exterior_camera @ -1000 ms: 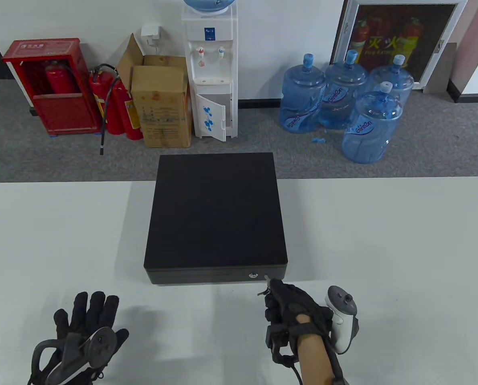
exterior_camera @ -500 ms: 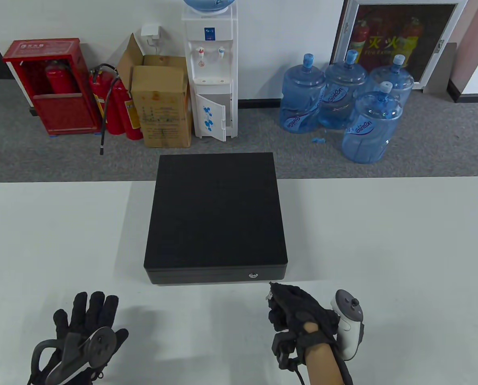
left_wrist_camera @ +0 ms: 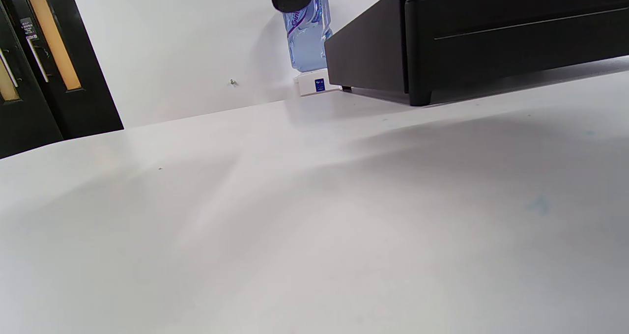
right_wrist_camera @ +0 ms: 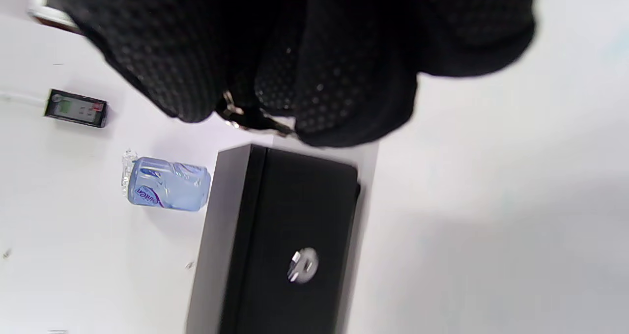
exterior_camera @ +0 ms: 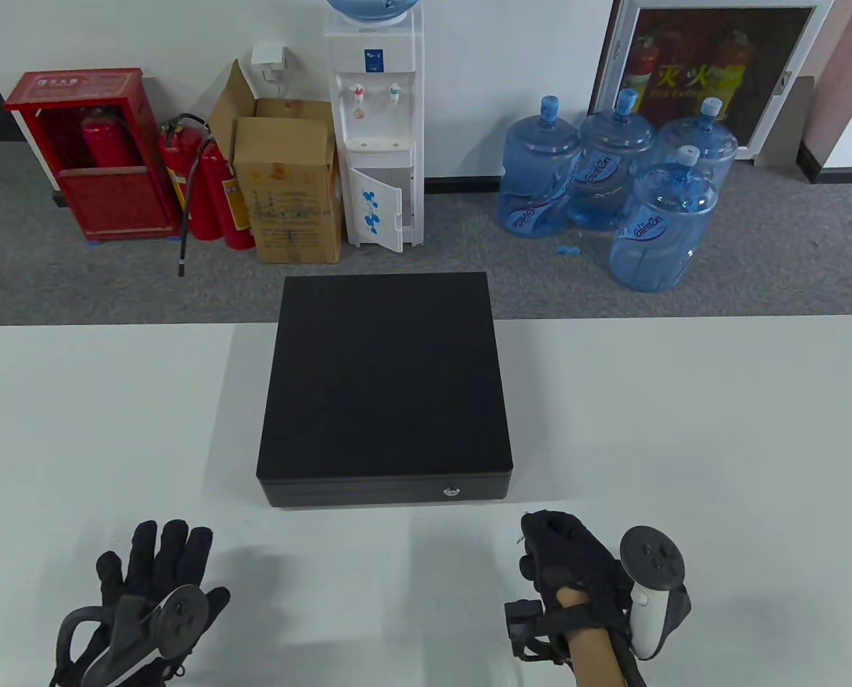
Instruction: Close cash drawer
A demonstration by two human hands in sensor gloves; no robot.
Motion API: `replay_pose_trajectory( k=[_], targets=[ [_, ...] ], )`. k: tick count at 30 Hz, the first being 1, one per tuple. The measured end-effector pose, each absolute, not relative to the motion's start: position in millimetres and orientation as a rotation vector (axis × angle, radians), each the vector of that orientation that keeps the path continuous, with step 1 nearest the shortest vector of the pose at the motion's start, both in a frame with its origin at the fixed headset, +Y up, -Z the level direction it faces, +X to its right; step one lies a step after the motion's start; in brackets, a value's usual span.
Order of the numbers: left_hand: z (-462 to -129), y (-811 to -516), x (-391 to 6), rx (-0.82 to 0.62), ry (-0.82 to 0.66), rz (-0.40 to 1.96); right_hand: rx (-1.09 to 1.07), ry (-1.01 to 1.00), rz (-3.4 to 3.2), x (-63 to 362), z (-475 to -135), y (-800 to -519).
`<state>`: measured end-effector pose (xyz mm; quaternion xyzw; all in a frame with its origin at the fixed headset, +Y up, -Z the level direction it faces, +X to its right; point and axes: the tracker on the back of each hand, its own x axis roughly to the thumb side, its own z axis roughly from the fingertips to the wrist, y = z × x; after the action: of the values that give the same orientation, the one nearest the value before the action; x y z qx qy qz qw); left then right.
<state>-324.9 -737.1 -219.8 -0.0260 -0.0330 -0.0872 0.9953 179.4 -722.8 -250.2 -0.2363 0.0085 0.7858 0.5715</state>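
Observation:
The black cash drawer [exterior_camera: 386, 379] sits mid-table with its drawer front [exterior_camera: 368, 492] flush and a silver lock [exterior_camera: 452, 491] on it. It also shows in the left wrist view [left_wrist_camera: 491, 34] and the right wrist view [right_wrist_camera: 285, 236]. My right hand [exterior_camera: 540, 533] is curled in a fist on the table, right of the lock and apart from the drawer. In the right wrist view its fingers [right_wrist_camera: 314, 54] hold a small bunch of keys [right_wrist_camera: 241, 117]. My left hand [exterior_camera: 161, 551] lies flat on the table at the near left, fingers spread and holding nothing.
The white table [exterior_camera: 683, 429] extends to both sides of the drawer. Beyond its far edge, on the floor, stand water bottles [exterior_camera: 611, 186], a water dispenser [exterior_camera: 377, 129], a cardboard box [exterior_camera: 290, 186] and fire extinguishers [exterior_camera: 211, 186].
My right hand has drawn back from the lock with the keys, moving right and toward the near edge. The left hand and the drawer have not moved.

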Motion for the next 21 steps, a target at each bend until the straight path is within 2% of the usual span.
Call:
replay_pose_trajectory(
  k=[11,21],
  targets=[
    [-220,-737,-324,-0.042,-0.075,-0.178,-0.656,-0.306,2.651,182,-245,-693],
    [-220,-737,-324,-0.043,-0.072,-0.179,-0.765,-0.309,2.993,186,-256,-714]
  ],
)
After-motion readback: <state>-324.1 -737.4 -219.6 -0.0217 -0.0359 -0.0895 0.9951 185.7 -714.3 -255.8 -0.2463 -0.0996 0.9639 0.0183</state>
